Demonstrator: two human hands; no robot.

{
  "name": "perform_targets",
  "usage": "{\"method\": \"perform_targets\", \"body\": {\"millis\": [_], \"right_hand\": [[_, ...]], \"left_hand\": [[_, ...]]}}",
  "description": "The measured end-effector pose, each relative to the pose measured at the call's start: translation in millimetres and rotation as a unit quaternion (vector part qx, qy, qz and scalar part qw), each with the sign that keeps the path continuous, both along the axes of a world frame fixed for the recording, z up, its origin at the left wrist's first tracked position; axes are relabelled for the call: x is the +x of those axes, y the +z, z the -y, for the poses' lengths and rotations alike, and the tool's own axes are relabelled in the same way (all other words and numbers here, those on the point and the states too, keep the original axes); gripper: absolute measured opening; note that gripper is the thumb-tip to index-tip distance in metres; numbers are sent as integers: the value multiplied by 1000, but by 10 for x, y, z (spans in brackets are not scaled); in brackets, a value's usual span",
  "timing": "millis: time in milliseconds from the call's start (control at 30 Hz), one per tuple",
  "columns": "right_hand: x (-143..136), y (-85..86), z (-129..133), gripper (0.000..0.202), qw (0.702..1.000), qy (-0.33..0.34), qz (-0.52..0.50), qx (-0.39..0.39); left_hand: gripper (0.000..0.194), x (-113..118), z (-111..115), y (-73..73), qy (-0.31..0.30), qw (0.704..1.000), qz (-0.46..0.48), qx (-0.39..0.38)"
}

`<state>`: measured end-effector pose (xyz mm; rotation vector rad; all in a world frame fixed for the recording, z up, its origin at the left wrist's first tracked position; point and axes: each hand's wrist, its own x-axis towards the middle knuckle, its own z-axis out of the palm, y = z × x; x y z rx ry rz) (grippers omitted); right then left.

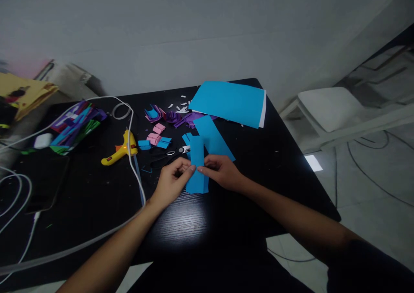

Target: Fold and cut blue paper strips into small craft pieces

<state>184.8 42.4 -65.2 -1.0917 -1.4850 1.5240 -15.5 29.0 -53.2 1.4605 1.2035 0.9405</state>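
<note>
Works at a black table [233,198], with blue sheets [229,101] stacked toward its far right corner, probably to leave room in front. Has a cut piece [220,144] lying just beyond the right hand [224,172], within easy reach. Pinches a strip [196,183] over the near middle of the table, gripping with thumb and fingers of both that hand and the left hand [174,179], with thumbs close together, likely for even control. Leaves the glue gun [119,151] aside at left, near some pink pieces [154,138], perhaps grouped by colour.
</note>
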Motion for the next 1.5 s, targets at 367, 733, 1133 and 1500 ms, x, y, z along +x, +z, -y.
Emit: {"method": "perform_targets", "body": {"millis": [367, 733, 1133, 1500], "right_hand": [[2, 46, 8, 20, 999, -5, -32, -19], [17, 84, 10, 25, 999, -14, 24, 26], [27, 40, -23, 32, 998, -23, -54, -34], [11, 70, 16, 30, 998, -24, 14, 53]], "left_hand": [[28, 11, -11, 62, -9, 1000, 16, -13], [36, 21, -2, 84, -4, 1000, 5, -7], [36, -50, -55, 123, 55, 998, 7, 6], [34, 40, 17, 75, -17, 1000, 1, -11]]}}
